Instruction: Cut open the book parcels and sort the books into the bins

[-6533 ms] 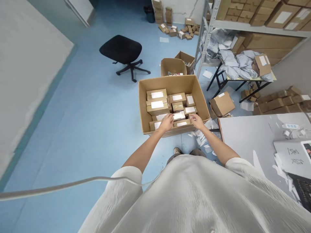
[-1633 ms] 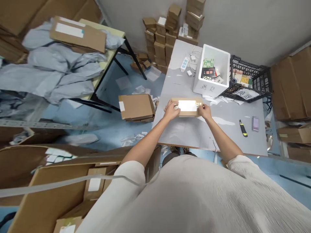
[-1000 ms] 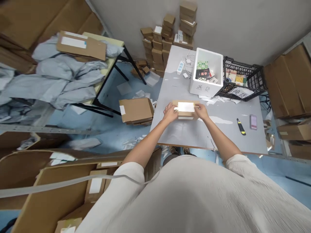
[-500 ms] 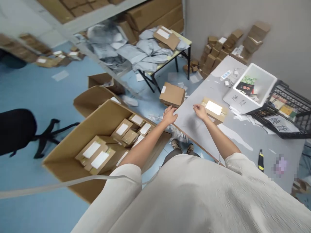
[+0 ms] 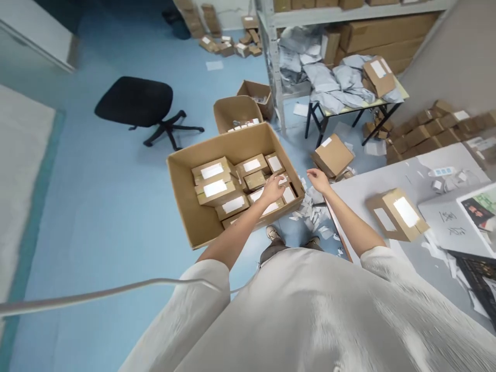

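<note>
My left hand is over the right part of a large open carton, fingers apart and pointing down at the small parcels inside. Whether its fingertips touch a parcel I cannot tell. Small brown parcels with white labels fill much of the carton, among them a labelled box at its left. My right hand hangs in the air between the carton and the table edge, with loosely bent fingers and nothing visible in them. To its right, a taped cardboard box with white labels sits on the grey table.
White paper scraps litter the floor between carton and table. Beyond stand another box, a low table with grey mailing bags and a shelf post. A black chair is at left; a pale cable crosses in front.
My view has swung left, bringing the carton towards the middle. My left hand has gone from near the table edge to over the carton. My right hand has moved off the tabletop, away from the box.
</note>
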Demonstrator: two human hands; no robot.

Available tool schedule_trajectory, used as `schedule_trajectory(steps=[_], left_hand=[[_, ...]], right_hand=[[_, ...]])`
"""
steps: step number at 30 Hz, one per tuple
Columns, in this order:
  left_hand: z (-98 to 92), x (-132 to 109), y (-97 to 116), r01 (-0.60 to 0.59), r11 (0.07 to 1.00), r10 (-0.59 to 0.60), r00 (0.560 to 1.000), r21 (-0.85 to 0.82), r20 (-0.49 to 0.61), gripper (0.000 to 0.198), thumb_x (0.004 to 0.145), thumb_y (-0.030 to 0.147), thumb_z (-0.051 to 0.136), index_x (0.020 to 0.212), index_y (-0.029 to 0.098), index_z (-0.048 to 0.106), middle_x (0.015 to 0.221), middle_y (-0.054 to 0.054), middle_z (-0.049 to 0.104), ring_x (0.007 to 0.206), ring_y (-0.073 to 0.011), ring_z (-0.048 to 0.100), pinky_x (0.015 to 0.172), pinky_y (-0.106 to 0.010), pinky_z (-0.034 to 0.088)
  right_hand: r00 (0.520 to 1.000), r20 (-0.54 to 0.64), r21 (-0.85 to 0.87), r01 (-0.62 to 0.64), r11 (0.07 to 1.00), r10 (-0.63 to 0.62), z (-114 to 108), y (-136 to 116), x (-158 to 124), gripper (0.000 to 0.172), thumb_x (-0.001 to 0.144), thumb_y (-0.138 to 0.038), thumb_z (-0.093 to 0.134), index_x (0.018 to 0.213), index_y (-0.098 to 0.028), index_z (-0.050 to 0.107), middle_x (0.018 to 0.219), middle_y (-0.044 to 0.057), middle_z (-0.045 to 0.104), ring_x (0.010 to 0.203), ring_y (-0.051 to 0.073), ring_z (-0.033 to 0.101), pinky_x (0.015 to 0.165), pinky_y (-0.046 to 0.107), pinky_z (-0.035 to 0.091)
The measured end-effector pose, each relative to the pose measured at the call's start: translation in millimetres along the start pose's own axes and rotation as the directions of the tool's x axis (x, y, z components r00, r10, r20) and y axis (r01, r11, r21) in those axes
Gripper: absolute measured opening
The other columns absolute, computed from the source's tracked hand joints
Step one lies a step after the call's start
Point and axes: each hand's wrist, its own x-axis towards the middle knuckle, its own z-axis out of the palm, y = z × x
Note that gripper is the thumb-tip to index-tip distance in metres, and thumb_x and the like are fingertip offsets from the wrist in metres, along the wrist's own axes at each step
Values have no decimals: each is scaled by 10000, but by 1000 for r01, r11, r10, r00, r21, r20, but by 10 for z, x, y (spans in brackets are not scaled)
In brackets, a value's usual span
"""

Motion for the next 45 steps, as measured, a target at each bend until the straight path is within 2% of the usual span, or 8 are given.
schedule_trajectory(steps=[6, 13, 19, 24, 29, 37, 41, 45], left_hand=[[-398, -142, -932, 87, 991, -93, 994, -101, -56, 534, 922, 222, 642, 1449, 242, 726, 1651, -141, 651, 1713, -298, 445, 1424, -508, 371], [-753, -346, -1926, 257, 945, -270, 962, -200, -37, 498, 957, 230, 596, 1436, 211, 729, 1689, -157, 616, 1711, -283, 447, 1421, -462, 373], [-653, -501, -2497, 384, 883, -402, 916, -271, -11, 505, 955, 219, 620, 1451, 206, 717, 1727, -170, 576, 1693, -325, 466, 1411, -509, 386], [-560, -554, -2835, 472, 828, -497, 868, -303, -4, 473, 997, 240, 600, 1457, 199, 700, 1747, -178, 550, 1689, -318, 472, 1418, -503, 372], [-526, -603, -3069, 513, 796, -545, 839, -320, -10, 498, 1001, 251, 586, 1489, 224, 681, 1731, -149, 569, 1699, -305, 456, 1425, -513, 364], [-388, -634, -3289, 574, 757, -599, 800, -313, 17, 552, 990, 272, 589, 1535, 219, 666, 1753, -143, 547, 1739, -288, 388, 1446, -499, 333], [-382, -579, -3357, 607, 734, -638, 770, -304, 0, 616, 958, 256, 617, 1573, 230, 635, 1812, -146, 480, 1736, -337, 380, 1446, -569, 319], [-441, -500, -3353, 637, 725, -672, 738, -261, -64, 706, 927, 268, 665, 1627, 226, 582, 1940, -144, 227, 1788, -419, 222, 1442, -655, 273]], right_hand=[[985, 170, -74, 14, 997, -1, 1089, -472, 191, 253, 957, -309, 685, 1127, -210, 845, 1205, 99, 870, 1141, 275, 807, 1187, 489, 592], [937, 342, -168, -9, 986, 66, 2228, -748, 300, 242, 942, -277, 700, 1131, -222, 841, 1282, 93, 849, 1135, 259, 800, 1175, 482, 603], [873, 467, -255, -17, 967, 138, 2971, -601, 300, 310, 979, -279, 669, 1227, -204, 839, 1377, 126, 807, 1151, 258, 786, 1181, 472, 598], [798, 596, -277, 106, 955, 84, 3495, -398, 315, 409, 1000, -286, 633, 1359, -214, 815, 1444, 132, 765, 1215, 283, 773, 1221, 497, 579], [713, 701, -298, 315, 901, -18, 3993, -305, 401, 558, 993, -258, 605, 1528, -183, 741, 1666, 162, 635, 1560, 361, 587, 1358, 553, 458], [541, 841, -313, 505, 805, -12, 4282, -74, 472, 875, 931, -270, 685, 1769, -138, 474, 1873, 173, 401, 1784, 411, 259, 1462, 673, 142], [572, 820, -337, 481, 810, 2, 4178, 95, 512, 972, 889, -329, 739, 1785, -100, 440, 1886, 198, 352, 1803, 399, 215, 1486, 612, 23], [598, 801, -356, 439, 825, 28, 4016, 166, 591, 996, 881, -344, 744, 1793, -96, 431, 1894, 194, 332, 1798, 435, 217, 1484, 637, -7]])
